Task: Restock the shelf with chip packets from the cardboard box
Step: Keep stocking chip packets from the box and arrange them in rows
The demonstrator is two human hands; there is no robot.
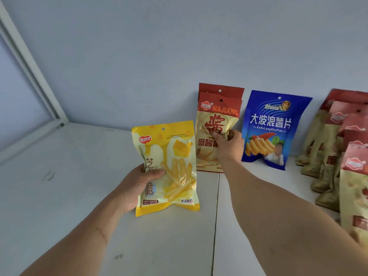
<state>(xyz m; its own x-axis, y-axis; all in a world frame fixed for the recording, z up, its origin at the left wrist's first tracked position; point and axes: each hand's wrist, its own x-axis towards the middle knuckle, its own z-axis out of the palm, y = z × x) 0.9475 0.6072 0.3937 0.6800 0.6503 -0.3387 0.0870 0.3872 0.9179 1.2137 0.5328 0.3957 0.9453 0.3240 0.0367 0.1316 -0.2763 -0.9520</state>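
Note:
My left hand [137,186] grips a yellow chip packet [171,156] by its left edge, thumb across the front, holding it upright above the white shelf [79,186]. My right hand [229,145] pinches the right side of a red and cream Majiang packet [211,124] that stands against the back wall, with a second identical packet behind it. A blue chip packet [272,124] leans on the wall just to the right of my right hand. The cardboard box is out of view.
Several red and gold packets [334,148] stand in rows at the right edge. A white shelf frame post [29,66] runs diagonally at the left. A seam [216,216] divides the shelf boards. The left half of the shelf carries no packets.

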